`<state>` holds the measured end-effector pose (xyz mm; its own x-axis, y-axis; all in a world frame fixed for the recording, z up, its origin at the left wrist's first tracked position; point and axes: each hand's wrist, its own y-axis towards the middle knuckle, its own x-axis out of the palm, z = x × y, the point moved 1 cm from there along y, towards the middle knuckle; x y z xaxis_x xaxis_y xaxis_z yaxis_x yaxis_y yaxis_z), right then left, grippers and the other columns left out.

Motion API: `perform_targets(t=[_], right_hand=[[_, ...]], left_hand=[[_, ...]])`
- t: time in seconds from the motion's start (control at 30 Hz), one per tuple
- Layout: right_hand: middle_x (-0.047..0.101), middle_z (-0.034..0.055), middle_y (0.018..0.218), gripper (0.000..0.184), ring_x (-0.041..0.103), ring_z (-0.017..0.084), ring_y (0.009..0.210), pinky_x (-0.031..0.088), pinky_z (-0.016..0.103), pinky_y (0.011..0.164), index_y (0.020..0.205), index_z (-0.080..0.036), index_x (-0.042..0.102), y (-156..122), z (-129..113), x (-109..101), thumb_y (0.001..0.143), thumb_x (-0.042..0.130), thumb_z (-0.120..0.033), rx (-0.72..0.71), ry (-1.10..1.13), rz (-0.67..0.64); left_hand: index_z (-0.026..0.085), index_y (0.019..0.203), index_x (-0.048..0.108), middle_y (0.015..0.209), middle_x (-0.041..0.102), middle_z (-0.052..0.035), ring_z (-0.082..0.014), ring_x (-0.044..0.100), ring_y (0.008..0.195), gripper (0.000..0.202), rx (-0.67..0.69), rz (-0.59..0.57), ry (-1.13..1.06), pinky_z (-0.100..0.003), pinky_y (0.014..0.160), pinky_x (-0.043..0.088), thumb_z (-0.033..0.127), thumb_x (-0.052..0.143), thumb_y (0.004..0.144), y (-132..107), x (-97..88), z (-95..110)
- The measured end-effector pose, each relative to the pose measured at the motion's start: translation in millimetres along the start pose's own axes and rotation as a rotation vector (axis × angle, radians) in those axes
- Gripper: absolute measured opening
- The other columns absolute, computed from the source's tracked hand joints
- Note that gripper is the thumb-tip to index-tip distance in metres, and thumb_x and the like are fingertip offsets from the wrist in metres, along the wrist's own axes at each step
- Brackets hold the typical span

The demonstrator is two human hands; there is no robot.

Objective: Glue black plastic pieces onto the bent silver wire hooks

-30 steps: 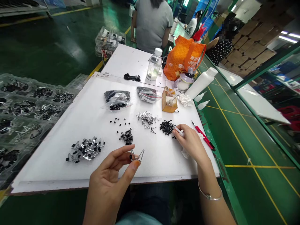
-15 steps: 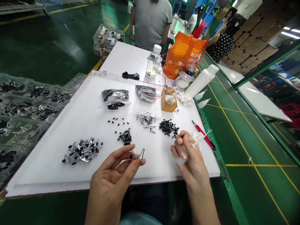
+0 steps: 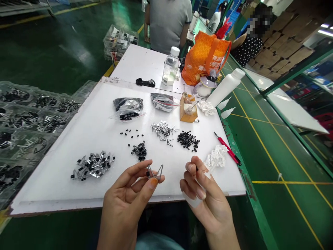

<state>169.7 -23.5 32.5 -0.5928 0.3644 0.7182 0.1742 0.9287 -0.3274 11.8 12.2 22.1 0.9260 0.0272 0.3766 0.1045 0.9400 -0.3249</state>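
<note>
My left hand (image 3: 125, 198) pinches a small bent metal wire frame (image 3: 155, 173) with a black part on it, just above the white work board (image 3: 78, 194). My right hand (image 3: 205, 196) is shut on a small white squeeze bottle (image 3: 194, 200), and its thin nozzle points up to the right. That nozzle ends near a crumpled white cloth (image 3: 215, 157). Ahead of my hands lie a heap of black parts (image 3: 187, 140), a tangle of metal wire frames (image 3: 162, 130), and a pile of assembled pieces (image 3: 92, 166).
Plastic trays of parts (image 3: 33, 121) lie left of the board. A red craft knife (image 3: 229, 151) rests near its right edge. Zip bags (image 3: 128, 103), a small cardboard box (image 3: 187, 111), a large white bottle (image 3: 225, 86) and an orange bag (image 3: 205, 57) stand beyond. A co-worker (image 3: 168, 24) sits further off.
My right hand has moved back from the black heap toward me, turning the squeeze bottle. The white cloth now lies further up the board. My left hand stays nearly still.
</note>
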Motion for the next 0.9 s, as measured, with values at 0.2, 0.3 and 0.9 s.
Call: perform_targets(t=[0.2, 0.3, 0.9], right_hand=[[0.075, -0.0024, 0.084, 0.009, 0.034, -0.001, 0.044, 0.044, 0.010, 0.051, 0.091, -0.028, 0.080, -2.8, 5.8, -0.1, 0.084, 0.083, -0.026, 0.017, 0.069, -0.059], [0.075, -0.0032, 0.084, 0.006, 0.035, -0.001, 0.044, 0.045, 0.010, 0.053, 0.092, -0.028, 0.079, -3.7, 7.1, 0.5, 0.087, 0.081, -0.025, 0.006, 0.087, -0.086], [0.071, -0.0036, 0.081, 0.008, 0.042, 0.001, 0.048, 0.046, 0.010, 0.051, 0.085, -0.025, 0.074, -6.2, 12.4, 0.4, 0.085, 0.082, -0.025, -0.021, 0.102, -0.068]], left_hand=[[0.034, 0.102, 0.083, 0.081, 0.082, 0.0025, -0.0153, 0.082, 0.078, 0.022, 0.081, -0.023, 0.022, -0.012, 0.074, 0.062, 0.033, 0.087, 0.080, -0.5, -0.4, 1.1], [0.034, 0.103, 0.082, 0.081, 0.082, 0.0028, -0.0148, 0.082, 0.079, 0.023, 0.094, -0.019, 0.034, -0.012, 0.075, 0.062, 0.031, 0.087, 0.081, -1.5, -1.2, 1.5], [0.030, 0.107, 0.081, 0.090, 0.085, 0.0015, -0.0151, 0.082, 0.087, 0.028, 0.043, 0.056, 0.045, -0.011, 0.078, 0.061, 0.026, 0.088, 0.079, -14.8, 11.2, 5.6]])
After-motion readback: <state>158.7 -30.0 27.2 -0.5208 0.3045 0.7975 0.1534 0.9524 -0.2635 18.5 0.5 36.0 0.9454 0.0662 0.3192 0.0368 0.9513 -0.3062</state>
